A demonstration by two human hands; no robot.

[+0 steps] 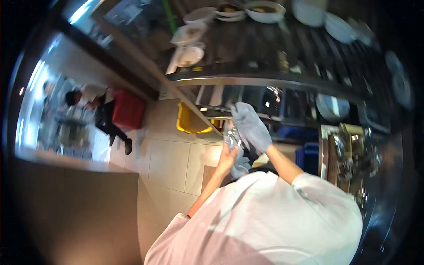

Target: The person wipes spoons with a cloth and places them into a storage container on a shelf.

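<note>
While the left hand (227, 160) grips a shiny item (232, 134), the right hand (255, 129) sits under grey cloth (245, 115)

Hands close together in front of the body, forearms reaching forward from a white shirt (265, 216). Left: fingers closed around the lower part of the shiny item; glare and blur, can't tell metal or glass. Right: covered by the cloth down to about the wrist, just beside the item; finger pose hidden, can't tell if clenched or loose. More grey fabric bunched below, next to the left hand.

Item is just below the front edge of a dark shelf (274, 81), above the tiled floor (168, 163). On the shelf: white bowls (265, 12) along the far side, some with food, plus a small white dish (191, 56) at the left end. Yellow bin (191, 119) on floor, left of the hands. Right side: blue crate (310, 160) low down, shiny utensils (353, 152) grouped beyond it, blurred. Far left, another person (104, 102) in a white top and dark trousers, beside a red bin (129, 109).
</note>
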